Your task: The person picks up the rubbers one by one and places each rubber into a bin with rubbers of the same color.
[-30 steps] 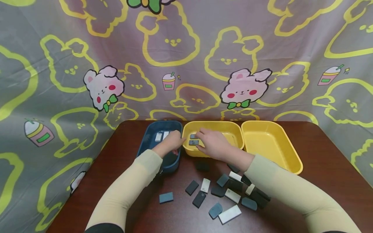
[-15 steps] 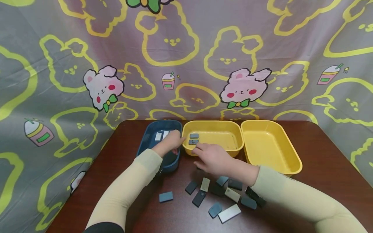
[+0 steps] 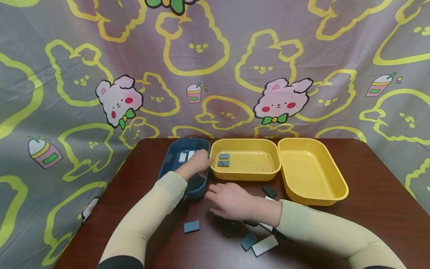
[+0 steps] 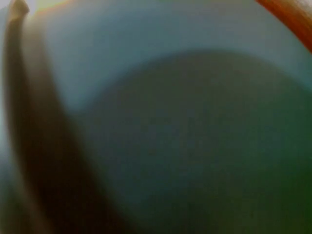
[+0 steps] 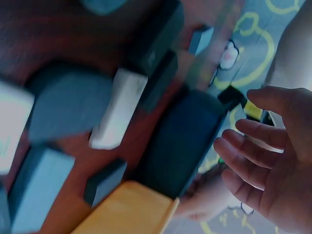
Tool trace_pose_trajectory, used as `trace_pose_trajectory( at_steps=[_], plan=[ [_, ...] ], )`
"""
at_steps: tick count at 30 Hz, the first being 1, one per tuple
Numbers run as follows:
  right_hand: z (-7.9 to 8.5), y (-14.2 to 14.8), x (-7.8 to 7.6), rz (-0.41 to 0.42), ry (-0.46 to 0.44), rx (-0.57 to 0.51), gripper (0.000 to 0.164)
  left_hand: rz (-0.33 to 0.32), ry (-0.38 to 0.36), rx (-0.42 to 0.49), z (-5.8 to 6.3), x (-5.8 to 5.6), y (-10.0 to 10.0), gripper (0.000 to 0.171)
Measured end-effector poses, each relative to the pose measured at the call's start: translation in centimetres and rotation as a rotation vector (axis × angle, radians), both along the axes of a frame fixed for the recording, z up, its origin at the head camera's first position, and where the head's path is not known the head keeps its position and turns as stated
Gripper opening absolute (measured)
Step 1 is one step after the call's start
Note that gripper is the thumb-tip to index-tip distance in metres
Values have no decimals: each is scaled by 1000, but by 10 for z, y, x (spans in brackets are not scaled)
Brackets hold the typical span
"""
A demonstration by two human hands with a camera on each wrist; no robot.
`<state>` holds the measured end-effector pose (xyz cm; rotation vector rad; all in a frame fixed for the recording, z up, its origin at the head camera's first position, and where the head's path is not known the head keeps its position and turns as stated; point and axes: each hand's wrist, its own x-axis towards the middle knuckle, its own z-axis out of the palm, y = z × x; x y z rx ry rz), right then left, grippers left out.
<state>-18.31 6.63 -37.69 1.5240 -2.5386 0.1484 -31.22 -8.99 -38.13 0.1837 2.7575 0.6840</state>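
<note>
My left hand point(image 3: 199, 160) is at the right side of the blue bin point(image 3: 167, 158), thumb over the rim and the other fingers mostly hidden inside. I cannot tell whether it grips anything. White blocks point(image 3: 183, 157) lie in that bin. My right hand point(image 3: 231, 201) hovers over the loose blocks, fingers spread and relaxed; in the right wrist view the palm and fingers point(image 5: 248, 151) show with nothing in them. Under and around it lie dark, white and blue-grey flat blocks, among them a white block point(image 3: 265, 245) and a blue-grey rounded block point(image 3: 248, 241).
The middle yellow bin point(image 3: 245, 175) holds two grey blocks point(image 3: 223, 163) at its left end. Another yellow bin point(image 3: 312, 168) stands to its right. A blue-grey block point(image 3: 192, 227) lies apart at the left. Behind the table point(image 3: 134, 209) hangs a patterned curtain point(image 3: 215, 67).
My right hand has moved from over the middle yellow bin back toward me and left, over the loose blocks. My left hand has stayed at the blue bin.
</note>
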Motion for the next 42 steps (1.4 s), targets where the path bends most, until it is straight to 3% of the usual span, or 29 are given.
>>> trace_pose_trajectory(
  at_steps=[10,15,19,23,30,42],
  plan=[
    [-18,-26,9,104,-45,149,30,-5,6,9,1,1,0,33],
    [-21,-41,14,86,-134,267,39,-9,0,5,3,0,0,34],
    [-27,-51,19,66,-91,336,46,-12,-4,3,2,0,0,34],
    [-34,-59,19,77,-45,329,42,-17,-7,0,2,1,-1,36],
    [-40,-68,12,109,-88,277,30,-18,-15,0,2,2,-2,35],
    [-42,-68,14,120,-81,222,19,-19,-21,7,1,1,-1,34]
  ],
)
